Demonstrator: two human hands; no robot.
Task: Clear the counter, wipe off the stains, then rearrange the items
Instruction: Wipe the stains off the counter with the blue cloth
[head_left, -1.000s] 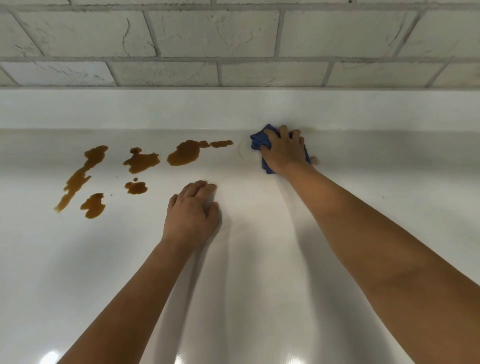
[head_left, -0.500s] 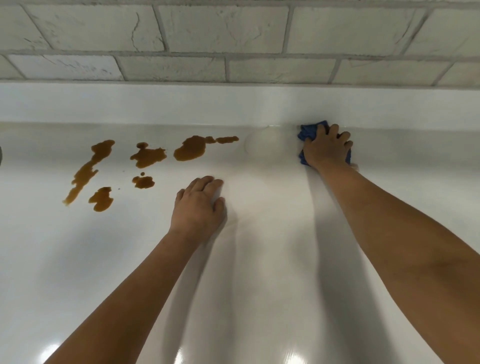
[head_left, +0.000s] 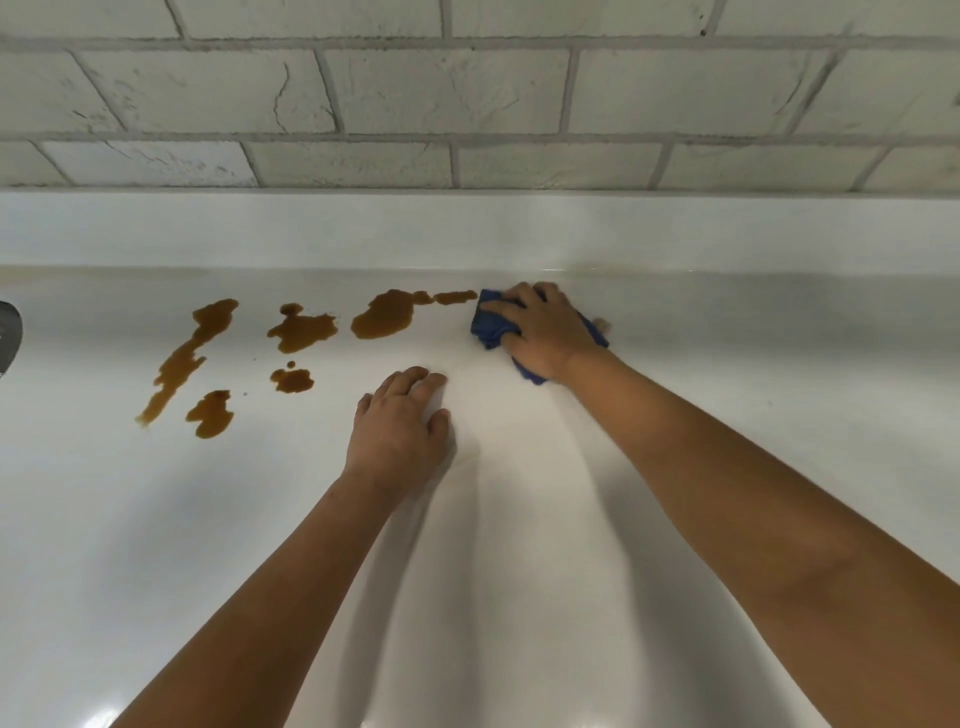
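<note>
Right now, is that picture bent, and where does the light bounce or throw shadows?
Head view: wide-angle bend, so the wall bricks fan outward; soft shadows trail beside both forearms on the counter; bright glare spots sit at its near edge; the brown stains look sharp, not blurred.

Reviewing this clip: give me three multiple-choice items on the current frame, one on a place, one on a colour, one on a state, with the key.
1. Where is the cloth?
A. Just right of the stains
B. At the counter's near edge
C. On the wall

2. What colour are the stains?
A. Red
B. Brown
C. Green

3. What is the left hand doing?
A. Gripping the cloth
B. Lifted in the air
C. Resting flat on the counter

Key: 1 A, the right hand presses it beside the rightmost stain; 2 B, brown patches; 3 C, palm down, holding nothing.
</note>
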